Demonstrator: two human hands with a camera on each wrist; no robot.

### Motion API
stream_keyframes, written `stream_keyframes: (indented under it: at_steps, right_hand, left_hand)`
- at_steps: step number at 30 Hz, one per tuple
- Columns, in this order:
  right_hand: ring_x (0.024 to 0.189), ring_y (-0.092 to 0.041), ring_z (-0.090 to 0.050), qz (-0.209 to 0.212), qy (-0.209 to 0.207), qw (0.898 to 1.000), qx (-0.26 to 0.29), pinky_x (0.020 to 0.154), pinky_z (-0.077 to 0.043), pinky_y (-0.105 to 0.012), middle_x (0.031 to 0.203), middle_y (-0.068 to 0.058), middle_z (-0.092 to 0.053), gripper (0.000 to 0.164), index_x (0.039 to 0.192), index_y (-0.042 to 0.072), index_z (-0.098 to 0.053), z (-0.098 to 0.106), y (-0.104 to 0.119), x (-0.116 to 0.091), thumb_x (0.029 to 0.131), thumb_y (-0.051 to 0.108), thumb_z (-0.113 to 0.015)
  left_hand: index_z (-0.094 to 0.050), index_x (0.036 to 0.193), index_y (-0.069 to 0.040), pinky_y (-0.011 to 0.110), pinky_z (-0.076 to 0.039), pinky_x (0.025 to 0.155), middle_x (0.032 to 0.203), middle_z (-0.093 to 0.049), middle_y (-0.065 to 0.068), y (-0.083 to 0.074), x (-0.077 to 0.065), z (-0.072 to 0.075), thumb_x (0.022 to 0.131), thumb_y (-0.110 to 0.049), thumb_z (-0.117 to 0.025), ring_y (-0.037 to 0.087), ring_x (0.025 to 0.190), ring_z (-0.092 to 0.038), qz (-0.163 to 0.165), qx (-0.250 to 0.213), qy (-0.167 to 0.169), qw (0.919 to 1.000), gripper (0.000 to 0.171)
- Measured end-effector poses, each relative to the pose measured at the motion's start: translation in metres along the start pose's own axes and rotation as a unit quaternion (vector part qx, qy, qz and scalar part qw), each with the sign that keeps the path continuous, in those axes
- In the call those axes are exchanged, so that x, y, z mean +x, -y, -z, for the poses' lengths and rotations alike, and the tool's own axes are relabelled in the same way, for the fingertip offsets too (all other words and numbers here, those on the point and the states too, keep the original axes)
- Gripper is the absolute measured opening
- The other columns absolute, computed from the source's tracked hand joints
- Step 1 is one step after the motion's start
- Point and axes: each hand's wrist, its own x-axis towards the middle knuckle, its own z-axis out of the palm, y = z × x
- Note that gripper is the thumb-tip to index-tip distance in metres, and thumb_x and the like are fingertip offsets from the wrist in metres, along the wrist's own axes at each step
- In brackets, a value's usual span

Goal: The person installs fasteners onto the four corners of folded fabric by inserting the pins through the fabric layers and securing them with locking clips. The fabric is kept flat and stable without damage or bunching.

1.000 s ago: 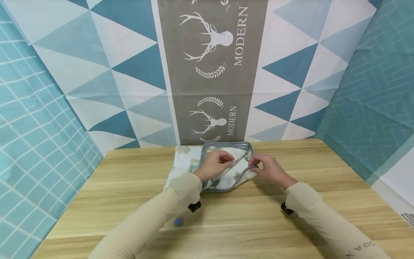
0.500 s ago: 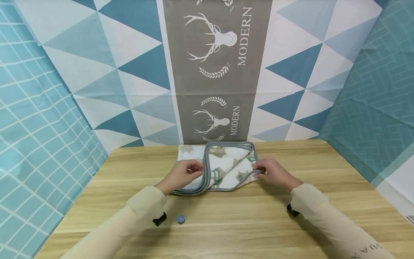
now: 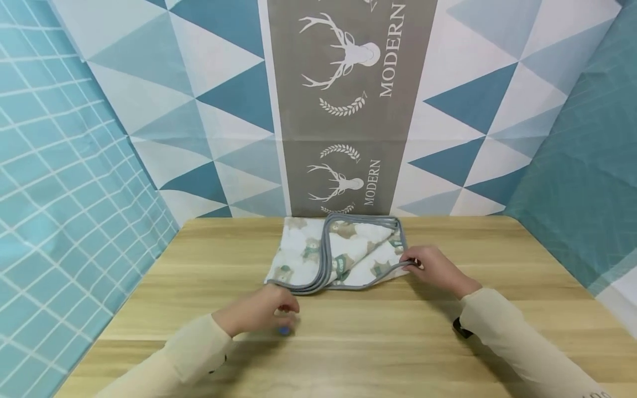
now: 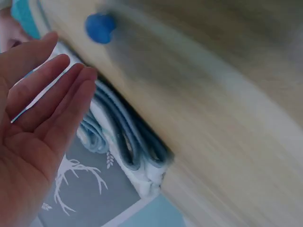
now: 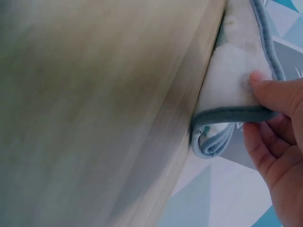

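A white blanket (image 3: pixel 303 246) with brown bear prints and grey-blue piping lies folded at the far edge of the table. My right hand (image 3: pixel 440 271) pinches its right front corner; in the right wrist view the thumb (image 5: pixel 272 94) presses the piped edge (image 5: pixel 232 113) against the fingers. My left hand (image 3: pixel 261 310) is in front of the blanket's left corner, holding nothing, its fingers (image 4: pixel 71 113) loosely extended in the left wrist view. Close by its fingertips is a small round blue object (image 4: pixel 100 28), partly hidden by them in the head view; its kind is unclear.
The wooden table (image 3: pixel 358 342) ends at a patterned backdrop (image 3: pixel 343 127) right behind the blanket. Tile-patterned sheets (image 3: pixel 59 166) hang at the left and right sides.
My left hand has come away from the blanket, moving left and toward me to the blue object. The right hand keeps its pinch on the corner. The head view has shifted slightly.
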Motion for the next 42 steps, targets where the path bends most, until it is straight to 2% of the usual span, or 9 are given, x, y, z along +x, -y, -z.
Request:
stream_keyframes:
  at_steps: [4, 9, 15, 19, 21, 25, 31, 35, 42]
  right_hand:
    - [0.067, 0.001, -0.055, 0.005, -0.010, 1.000, -0.004, 0.058, -0.047, -0.019, 0.079, 0.004, -0.069, 0.011, 0.082, 0.014, -0.071, -0.002, 0.002, -0.007, 0.080, 0.004, -0.075]
    - [0.072, -0.004, -0.062, -0.002, -0.049, 0.999, -0.005, 0.062, -0.053, -0.024, 0.083, 0.002, -0.072, 0.016, 0.086, 0.015, -0.073, -0.002, 0.002, -0.008, 0.079, 0.001, -0.075]
    - [0.075, -0.010, -0.066, 0.004, -0.065, 0.998, 0.000, 0.064, -0.056, -0.027, 0.084, 0.000, -0.073, 0.019, 0.087, 0.013, -0.074, 0.001, 0.004, -0.004, 0.075, -0.002, -0.077]
    - [0.078, -0.016, -0.068, 0.005, -0.072, 0.997, -0.010, 0.067, -0.057, -0.030, 0.085, -0.002, -0.074, 0.019, 0.087, 0.011, -0.075, 0.003, 0.008, -0.001, 0.075, -0.003, -0.077]
    - [0.079, -0.018, -0.069, 0.007, -0.082, 0.996, -0.017, 0.068, -0.058, -0.033, 0.085, -0.004, -0.074, 0.018, 0.087, 0.010, -0.075, 0.005, 0.009, 0.001, 0.074, -0.004, -0.076]
    - [0.080, -0.019, -0.070, 0.014, -0.104, 0.994, -0.025, 0.069, -0.058, -0.035, 0.086, -0.005, -0.074, 0.020, 0.087, 0.009, -0.076, 0.005, 0.009, 0.004, 0.073, -0.006, -0.076]
    - [0.080, -0.020, -0.070, 0.042, -0.119, 0.992, -0.032, 0.068, -0.058, -0.034, 0.085, -0.004, -0.075, 0.024, 0.085, 0.009, -0.076, 0.003, 0.006, 0.010, 0.070, -0.009, -0.078]
    - [0.081, -0.020, -0.070, 0.061, -0.123, 0.990, -0.035, 0.068, -0.058, -0.034, 0.085, -0.004, -0.075, 0.026, 0.084, 0.010, -0.076, 0.004, 0.007, 0.013, 0.068, -0.011, -0.078]
    - [0.083, -0.020, -0.070, 0.074, -0.107, 0.991, -0.038, 0.073, -0.058, -0.037, 0.087, -0.003, -0.074, 0.028, 0.084, 0.011, -0.075, 0.005, 0.011, 0.019, 0.069, -0.012, -0.077]
  left_hand:
    - [-0.071, 0.079, -0.011, 0.010, -0.044, 0.061, 0.076, -0.068, -0.007, -0.004, -0.010, -0.009, 0.079, -0.011, -0.077, -0.003, 0.067, -0.053, -0.009, 0.035, 0.025, 0.9990, 0.006]
    - [-0.069, 0.077, -0.011, 0.009, -0.041, 0.058, 0.071, -0.064, -0.008, -0.005, -0.013, -0.015, 0.079, -0.009, -0.077, -0.004, 0.063, -0.047, 0.002, 0.040, 0.017, 0.9990, 0.008]
    - [-0.066, 0.072, -0.012, 0.009, -0.038, 0.056, 0.067, -0.058, -0.010, -0.006, -0.010, -0.014, 0.078, -0.004, -0.074, -0.003, 0.061, -0.043, -0.003, 0.032, 0.006, 0.9995, 0.012]
    - [-0.068, 0.075, -0.008, 0.010, -0.040, 0.056, 0.068, -0.062, -0.005, -0.007, 0.002, -0.010, 0.077, -0.003, -0.073, -0.001, 0.061, -0.049, -0.012, 0.014, -0.026, 0.9995, 0.007]
    - [-0.071, 0.081, -0.004, 0.011, -0.046, 0.059, 0.074, -0.069, 0.001, -0.007, 0.014, -0.006, 0.079, -0.003, -0.072, 0.002, 0.065, -0.057, -0.012, -0.005, -0.048, 0.9988, 0.002]
    - [-0.072, 0.095, 0.001, 0.013, -0.054, 0.071, 0.089, -0.074, 0.010, -0.004, 0.050, 0.005, 0.081, -0.005, -0.074, 0.011, 0.079, -0.069, 0.011, -0.083, -0.079, 0.9934, 0.015]
    - [-0.073, 0.101, -0.002, 0.017, -0.054, 0.074, 0.095, -0.075, 0.011, 0.009, 0.113, 0.017, 0.085, -0.011, -0.072, 0.014, 0.083, -0.071, 0.089, -0.206, -0.102, 0.9693, 0.018]
    - [-0.073, 0.105, -0.005, 0.021, -0.054, 0.075, 0.102, -0.075, 0.011, 0.012, 0.148, 0.011, 0.086, -0.015, -0.072, 0.015, 0.089, -0.071, 0.135, -0.256, -0.117, 0.9501, 0.022]
    - [-0.072, 0.107, -0.003, 0.019, -0.053, 0.073, 0.105, -0.074, 0.012, 0.006, 0.188, -0.006, 0.087, -0.012, -0.070, 0.021, 0.093, -0.071, 0.145, -0.269, -0.132, 0.9430, 0.022]
